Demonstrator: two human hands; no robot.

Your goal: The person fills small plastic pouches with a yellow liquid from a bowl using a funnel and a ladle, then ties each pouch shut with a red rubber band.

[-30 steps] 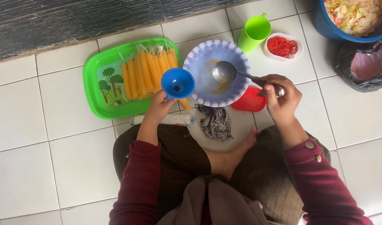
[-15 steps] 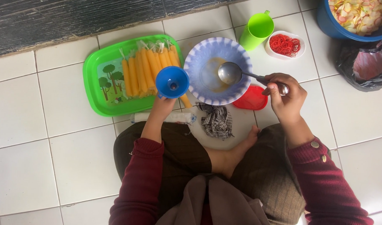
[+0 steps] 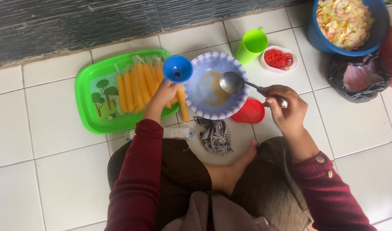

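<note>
The left hand [image 3: 165, 95] grips a blue funnel [image 3: 177, 68] atop a long orange-filled bag [image 3: 182, 105], which hangs toward 6 o'clock. The right hand [image 3: 286, 109] is closed around a metal spoon [image 3: 233, 82], its handle running toward 10 o'clock and its bowl over the blue-rimmed bowl [image 3: 236, 105]. The funnel sits at 9 o'clock from the spoon, just beside the bowl's rim. A green tray [image 3: 85, 105] of filled orange bags lies at 9 o'clock; bare tile opens at 3 o'clock.

Single head-worn view, steeply downward and close, over lap, both hands and tiled floor [image 3: 42, 145].
</note>
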